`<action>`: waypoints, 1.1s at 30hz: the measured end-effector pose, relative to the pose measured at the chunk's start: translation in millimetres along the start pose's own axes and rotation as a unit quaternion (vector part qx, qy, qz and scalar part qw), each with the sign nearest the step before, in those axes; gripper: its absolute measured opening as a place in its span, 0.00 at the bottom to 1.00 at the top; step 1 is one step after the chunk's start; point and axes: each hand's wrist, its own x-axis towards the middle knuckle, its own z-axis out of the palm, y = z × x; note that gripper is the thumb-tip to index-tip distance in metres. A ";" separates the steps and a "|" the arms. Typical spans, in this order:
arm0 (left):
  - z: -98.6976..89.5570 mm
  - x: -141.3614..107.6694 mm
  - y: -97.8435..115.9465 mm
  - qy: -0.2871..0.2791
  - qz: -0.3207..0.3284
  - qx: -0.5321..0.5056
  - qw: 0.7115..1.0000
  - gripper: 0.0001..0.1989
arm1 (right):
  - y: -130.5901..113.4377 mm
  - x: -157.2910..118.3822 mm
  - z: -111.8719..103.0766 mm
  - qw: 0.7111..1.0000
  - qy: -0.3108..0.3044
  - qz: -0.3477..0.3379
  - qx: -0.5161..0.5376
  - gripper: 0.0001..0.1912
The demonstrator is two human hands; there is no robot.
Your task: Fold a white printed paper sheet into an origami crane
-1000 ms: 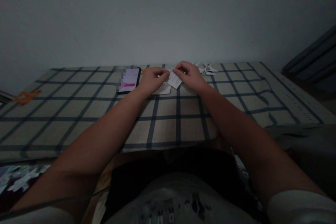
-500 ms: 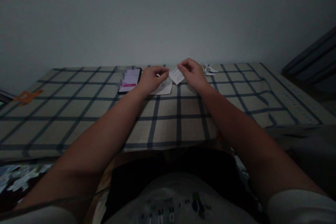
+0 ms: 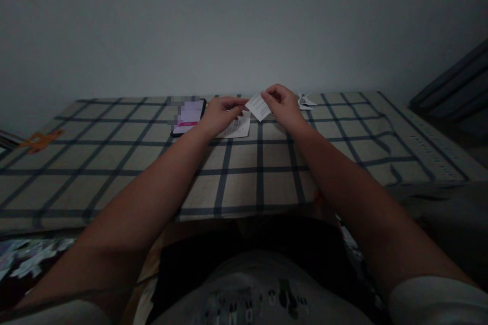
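Observation:
A small square piece of white printed paper (image 3: 258, 107) is tilted above the checked cloth, one corner pointing down toward me. My right hand (image 3: 281, 104) pinches its upper right side between thumb and fingers. At the paper's left corner, my left hand (image 3: 224, 113) has its thumb and fingertips close together on the edge; the exact contact is too small to see clearly. Beneath my left hand lies another printed sheet (image 3: 240, 127), partly covered by the fingers. Just left of that hand, a phone (image 3: 189, 116) with a lit screen rests on the cloth.
Folded white paper pieces (image 3: 306, 101) lie beyond my right hand, partly hidden. The checked cloth (image 3: 244, 162) covers the table up to the grey wall (image 3: 244, 25). An orange object (image 3: 41, 140) sits at the far left edge.
The paper has shifted slightly to the right with my right hand. My left index finger is straighter, and its thumb has drawn back a little from the corner.

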 end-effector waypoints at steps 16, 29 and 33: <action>5.1 2.0 -3.8 0.075 -0.039 -0.027 0.996 0.16 | -6.4 -6.8 -1.0 0.994 -0.062 -0.036 -0.078 0.22; 4.1 1.9 -2.6 0.035 -0.055 -0.093 0.994 0.24 | -5.9 -10.9 -1.3 0.976 -0.150 -0.077 -0.135 0.36; 4.5 3.2 -6.1 0.030 -0.071 -0.095 0.992 0.26 | -8.9 -11.9 0.2 0.980 -0.151 -0.055 -0.116 0.35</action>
